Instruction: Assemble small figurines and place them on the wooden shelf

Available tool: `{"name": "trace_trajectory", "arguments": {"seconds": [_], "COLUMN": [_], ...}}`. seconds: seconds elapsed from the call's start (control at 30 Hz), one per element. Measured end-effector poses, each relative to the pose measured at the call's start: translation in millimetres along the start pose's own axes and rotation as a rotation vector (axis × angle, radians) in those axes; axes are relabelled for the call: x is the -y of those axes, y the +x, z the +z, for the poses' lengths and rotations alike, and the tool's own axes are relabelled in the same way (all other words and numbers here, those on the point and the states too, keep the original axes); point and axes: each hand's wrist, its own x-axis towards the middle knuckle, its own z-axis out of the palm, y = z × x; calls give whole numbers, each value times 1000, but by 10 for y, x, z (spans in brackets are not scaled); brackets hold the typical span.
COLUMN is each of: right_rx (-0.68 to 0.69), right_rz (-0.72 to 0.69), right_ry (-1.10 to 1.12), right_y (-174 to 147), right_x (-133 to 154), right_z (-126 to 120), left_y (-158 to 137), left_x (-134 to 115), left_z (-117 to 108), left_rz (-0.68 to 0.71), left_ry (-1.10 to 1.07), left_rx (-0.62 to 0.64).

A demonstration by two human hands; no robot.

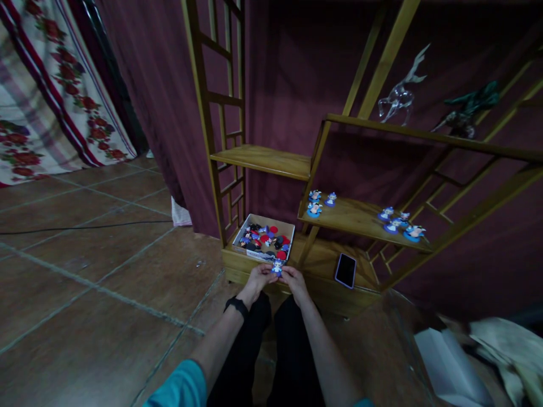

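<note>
Between my two hands is a small white and purple figurine (277,268), held upright in front of the box. My left hand (258,278) pinches it from the left side, and my right hand (296,279) grips its right side. Just beyond them, a shallow cardboard box (289,228) on the low wooden shelf holds many small figurines in red, black and purple. Other figurines stand on the raised shelf: a purple one (331,198) and a blue-based one (314,210) at its left end, and a group with another blue-based figurine (414,233) at its right end.
A phone (345,270) lies on the low shelf to the right. Higher up stand a clear glass animal (397,99) and a dark green sculpture (470,110). A bare wooden ledge (267,160) juts out above the box. A black cable (85,228) crosses the tiled floor.
</note>
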Motion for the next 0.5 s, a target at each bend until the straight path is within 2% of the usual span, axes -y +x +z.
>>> {"name": "trace_trajectory", "arguments": {"seconds": [0.5], "right_rx": [1], "right_rz": [-10], "right_ry": [-24], "right_y": [-36], "right_x": [39], "right_z": [20], "left_y": [12], "left_x": [-8], "left_z": [1], "left_rz": [-28], "left_ry": [24], "left_rx": [37]}}
